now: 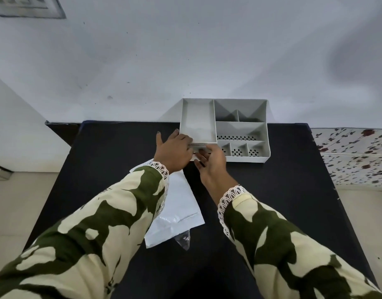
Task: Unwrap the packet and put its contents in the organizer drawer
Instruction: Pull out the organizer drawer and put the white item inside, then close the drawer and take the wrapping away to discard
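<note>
From the head camera, a black rectangular table [272,201] runs up to a pale wall, and a light grey plastic desk organizer [241,126] with several open compartments stands at its far edge. Both hands meet at the organizer's near left corner, where the drawer front sits low under the tall left compartment.

The left hand [173,151] lies palm down against that corner, thumb stretched out to the left and fingers reaching to the right over a thin, flat, dark-edged item [197,145] — the fingers appear closed on it, though how firmly they grip cannot be told. The right hand [211,160] is turned palm inward just beside it, fingers loosely curled toward the drawer opening [201,151]; whether it pinches anything cannot be told, since the left hand covers the meeting point.

Both arms wear sleeves of cream and olive green print with white lace cuffs. Under the left forearm a white plastic mailer packet [177,214] lies flat on the table, and a crumpled piece of clear film [184,241] pokes out at its near edge.
</note>
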